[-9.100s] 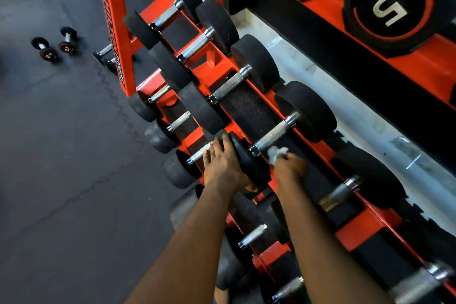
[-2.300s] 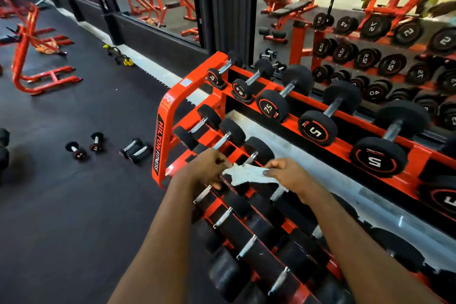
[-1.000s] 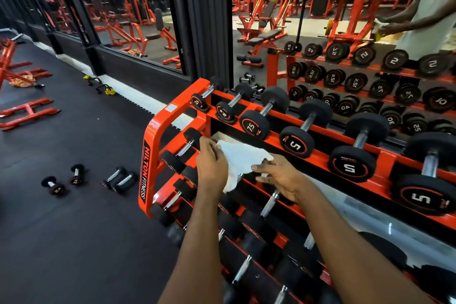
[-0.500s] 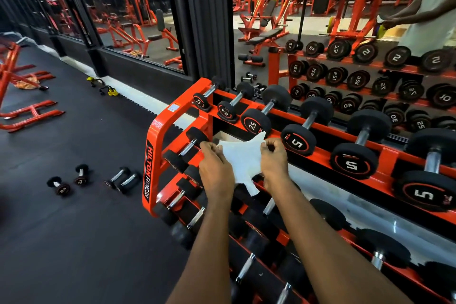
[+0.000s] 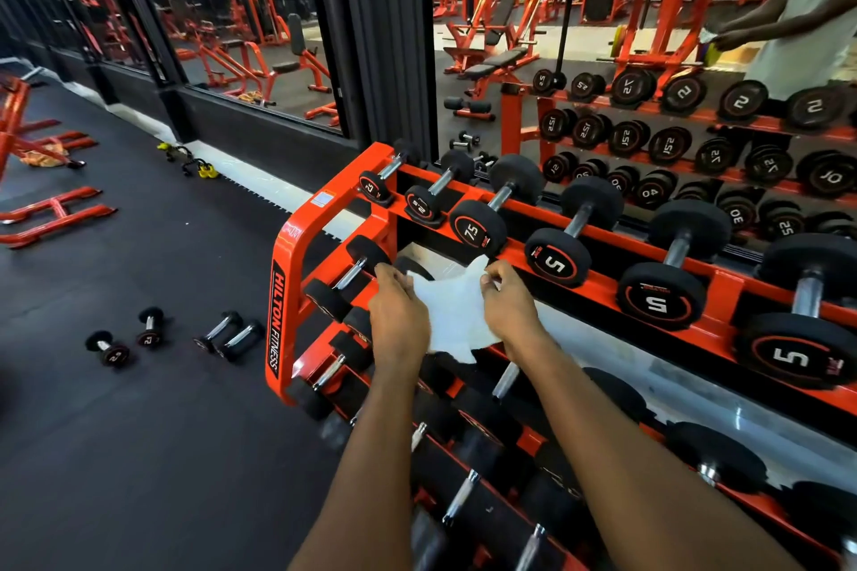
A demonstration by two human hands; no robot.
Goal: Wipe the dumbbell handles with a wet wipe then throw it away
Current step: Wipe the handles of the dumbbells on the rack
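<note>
A white wet wipe [image 5: 457, 313] hangs spread out between my two hands, in the air above the middle tier of an orange dumbbell rack [image 5: 284, 301]. My left hand [image 5: 398, 320] pinches its left edge and my right hand [image 5: 508, 308] pinches its upper right corner. Black dumbbells with chrome handles fill the rack: a 7.5 dumbbell [image 5: 477, 225] and a 5 dumbbell [image 5: 559, 262] sit on the top tier just beyond the wipe. Lower-tier handles [image 5: 459, 498] run under my forearms.
Several small dumbbells [image 5: 227, 334] lie loose on the black rubber floor left of the rack. A mirror wall [image 5: 649, 60] stands behind the rack and shows a person's reflection. Orange machines [image 5: 41, 181] stand at far left. Yellow-handled items [image 5: 199, 165] lie by the wall base.
My hands lifted off the lower dumbbells and opened the crumpled wipe out flat between them. My view rose from the rack to the mirror and room.
</note>
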